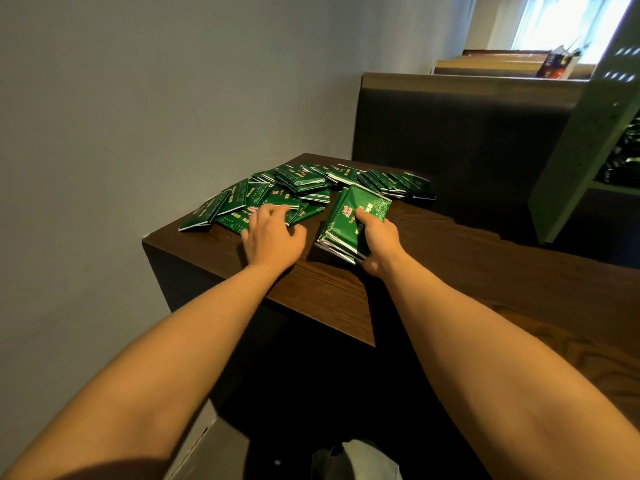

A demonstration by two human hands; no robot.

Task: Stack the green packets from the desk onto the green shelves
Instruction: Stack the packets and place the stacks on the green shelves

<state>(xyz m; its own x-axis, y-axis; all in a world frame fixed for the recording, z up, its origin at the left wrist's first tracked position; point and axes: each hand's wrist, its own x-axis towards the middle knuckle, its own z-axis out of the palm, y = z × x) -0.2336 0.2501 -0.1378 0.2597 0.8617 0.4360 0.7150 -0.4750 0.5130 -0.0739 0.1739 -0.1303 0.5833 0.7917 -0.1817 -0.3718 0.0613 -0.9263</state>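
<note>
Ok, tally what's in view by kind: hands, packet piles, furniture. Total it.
Bare hands: 2 (left hand, right hand)
Piles of glossy green foil packets: 2 (stack gripped by the right hand, loose heap under the left hand; single packets overlap too much to count)
Dark brown wooden desk: 1
Pale green shelf unit: 1
Total: 6

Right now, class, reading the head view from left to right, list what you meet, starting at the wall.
Grey wall → leftmost loose packet → left hand → stack of packets, gripped by the right hand → green shelf upright.
</note>
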